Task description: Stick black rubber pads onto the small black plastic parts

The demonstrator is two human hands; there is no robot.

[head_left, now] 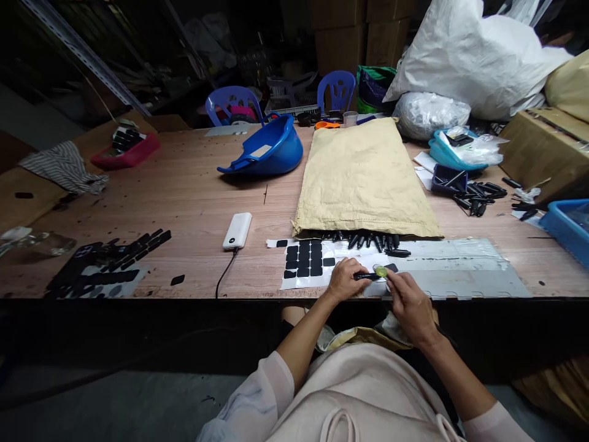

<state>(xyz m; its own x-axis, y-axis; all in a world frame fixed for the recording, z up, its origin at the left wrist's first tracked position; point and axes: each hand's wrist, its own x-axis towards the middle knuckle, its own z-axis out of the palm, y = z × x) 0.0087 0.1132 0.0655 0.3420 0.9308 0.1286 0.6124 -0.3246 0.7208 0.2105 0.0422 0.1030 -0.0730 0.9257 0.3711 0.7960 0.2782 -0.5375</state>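
My left hand [345, 280] is closed on a slim black pen-like piece [367, 276] above the front edge of the table. My right hand [410, 306] pinches a small round yellow-green piece [381, 271] between thumb and fingertips, right at the far end of the black piece. Whether the two touch is too small to tell. Left of my hands lies a white sheet with rows of black rounded pads [304, 258]. More black pen-like pieces [363, 238] stick out from under the near edge of a tan sack [363, 178].
A grey board [464, 270] lies to the right. A white power bank [237, 231] with a cable is on the left, a blue basin [271, 147] behind it. Loose black pieces [478, 195] and a blue tray [568, 227] are at right, a red tray [126, 153] far left.
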